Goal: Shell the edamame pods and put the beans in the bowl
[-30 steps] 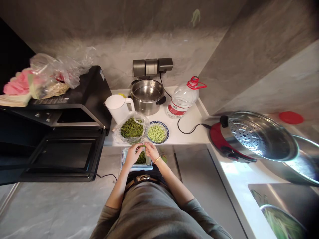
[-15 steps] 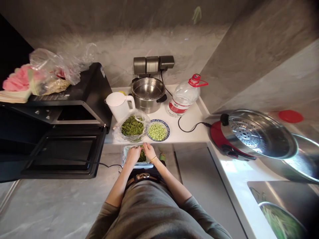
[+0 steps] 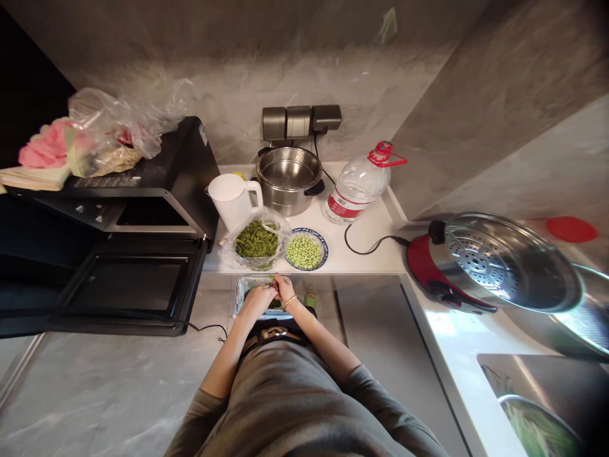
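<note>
My left hand [image 3: 257,297] and my right hand [image 3: 284,288] are together over a small clear tray [image 3: 240,293] of green pod shells held against my waist. Both hands have fingers pinched on a green pod [image 3: 273,287] between them. Just beyond, on the white counter [image 3: 361,244], a clear bag of green bean pods [image 3: 257,239] sits beside a blue-rimmed plate of shelled beans [image 3: 304,251]. The pod itself is mostly hidden by my fingers.
A white jug [image 3: 231,200], a steel pot [image 3: 289,178] and a water bottle [image 3: 359,186] stand behind the beans. A black oven [image 3: 128,254] with its door down is left. A red cooker with steel lid [image 3: 495,263] and a sink [image 3: 537,400] lie right.
My hands have dropped from the counter edge down onto the tray and drawn closer together. The view has shifted slightly.
</note>
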`<action>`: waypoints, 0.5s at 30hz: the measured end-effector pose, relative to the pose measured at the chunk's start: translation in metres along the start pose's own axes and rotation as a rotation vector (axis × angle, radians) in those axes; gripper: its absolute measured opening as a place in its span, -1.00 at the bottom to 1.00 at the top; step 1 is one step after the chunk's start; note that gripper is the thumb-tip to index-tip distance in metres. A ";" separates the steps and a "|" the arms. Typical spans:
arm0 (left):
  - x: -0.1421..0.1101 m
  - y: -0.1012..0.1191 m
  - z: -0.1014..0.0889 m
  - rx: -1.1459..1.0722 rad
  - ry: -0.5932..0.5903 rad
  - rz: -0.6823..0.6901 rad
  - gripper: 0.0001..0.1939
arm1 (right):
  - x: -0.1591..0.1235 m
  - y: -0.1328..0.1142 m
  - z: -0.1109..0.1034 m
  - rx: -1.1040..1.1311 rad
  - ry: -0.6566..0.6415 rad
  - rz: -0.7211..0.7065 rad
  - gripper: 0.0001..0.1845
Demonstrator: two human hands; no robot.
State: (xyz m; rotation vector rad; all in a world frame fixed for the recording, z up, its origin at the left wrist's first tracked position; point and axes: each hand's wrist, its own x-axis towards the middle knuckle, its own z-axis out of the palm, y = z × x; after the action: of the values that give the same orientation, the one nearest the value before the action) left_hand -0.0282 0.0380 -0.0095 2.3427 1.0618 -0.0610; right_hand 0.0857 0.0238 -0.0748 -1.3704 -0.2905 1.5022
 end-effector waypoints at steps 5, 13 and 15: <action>-0.005 -0.009 0.015 -0.035 0.034 -0.044 -0.78 | -0.004 -0.004 -0.017 -0.013 0.023 0.027 -0.50; -0.002 -0.024 0.016 -0.203 0.163 -0.090 -0.67 | -0.016 -0.004 -0.013 -0.088 -0.098 0.089 -0.48; 0.000 -0.020 0.017 -0.268 0.184 -0.077 -0.68 | -0.018 -0.004 -0.009 -0.105 -0.117 0.067 -0.46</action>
State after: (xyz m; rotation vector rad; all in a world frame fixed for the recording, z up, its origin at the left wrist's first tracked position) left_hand -0.0395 0.0396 -0.0336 2.0957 1.1694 0.2578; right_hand 0.0919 0.0073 -0.0636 -1.3888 -0.4058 1.6456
